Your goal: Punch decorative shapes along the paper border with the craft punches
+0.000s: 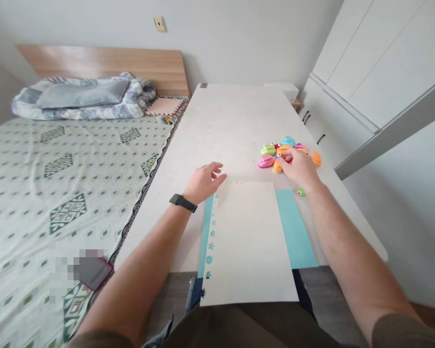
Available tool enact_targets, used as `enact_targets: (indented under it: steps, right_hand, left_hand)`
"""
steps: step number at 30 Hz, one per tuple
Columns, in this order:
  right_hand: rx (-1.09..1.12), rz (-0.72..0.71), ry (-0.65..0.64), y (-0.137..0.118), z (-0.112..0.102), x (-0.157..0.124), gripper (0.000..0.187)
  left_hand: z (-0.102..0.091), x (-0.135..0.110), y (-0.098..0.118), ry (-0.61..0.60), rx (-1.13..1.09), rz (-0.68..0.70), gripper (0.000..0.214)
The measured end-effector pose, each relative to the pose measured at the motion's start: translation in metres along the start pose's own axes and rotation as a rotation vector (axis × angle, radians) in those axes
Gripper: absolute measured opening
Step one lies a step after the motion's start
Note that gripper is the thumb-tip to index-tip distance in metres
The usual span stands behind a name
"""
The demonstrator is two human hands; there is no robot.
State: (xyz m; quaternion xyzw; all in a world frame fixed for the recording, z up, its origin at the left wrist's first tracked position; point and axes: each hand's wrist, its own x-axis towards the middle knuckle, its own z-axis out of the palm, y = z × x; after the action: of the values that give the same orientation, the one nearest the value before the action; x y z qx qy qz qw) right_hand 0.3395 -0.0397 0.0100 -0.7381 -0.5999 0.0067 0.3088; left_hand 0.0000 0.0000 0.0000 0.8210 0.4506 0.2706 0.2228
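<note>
A white sheet of paper [252, 241] lies over a light blue sheet [297, 227] and overhangs the table's near edge. Cut-out shapes, among them flowers, a circle and a crown, run down its left side, with blue showing through most. My left hand [205, 182], a black band on its wrist, hovers by the sheet's top left corner, fingers loosely curled and thumb apart, holding nothing. At the right, my right hand [299, 166] pinches a small purple paper punch [277, 155] among several colourful punches, including a pink one [266, 161] and a lime one [268, 150]. My fingers partly hide them.
A small green punch [300, 192] sits apart beside my right forearm. The white table [232, 121] reaches back to the wall. On the left stands a bed [105, 164] with a folded quilt and a dark red-edged object [96, 273]. White cabinets [377, 53] stand right.
</note>
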Motion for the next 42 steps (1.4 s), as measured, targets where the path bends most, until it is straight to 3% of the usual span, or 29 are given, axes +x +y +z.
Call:
enact_targets:
  steps: [5, 9, 27, 42]
  right_hand:
    - [-0.117, -0.048, 0.033, 0.005, 0.020, -0.006, 0.026]
    - [-0.153, -0.100, 0.072, 0.006, 0.028, -0.011, 0.028]
    - [-0.157, -0.146, 0.094, 0.008, 0.030, -0.017, 0.026]
    - [-0.113, -0.138, 0.113, 0.013, 0.033, -0.017, 0.025]
  left_hand:
    - [0.012, -0.006, -0.016, -0.019, 0.029, -0.005, 0.034]
    - [0.010, -0.008, -0.016, -0.050, 0.053, 0.034, 0.030]
    - [0.009, -0.008, -0.013, -0.042, 0.017, 0.010, 0.018]
    - [0.010, -0.009, -0.012, -0.034, 0.026, 0.057, 0.023]
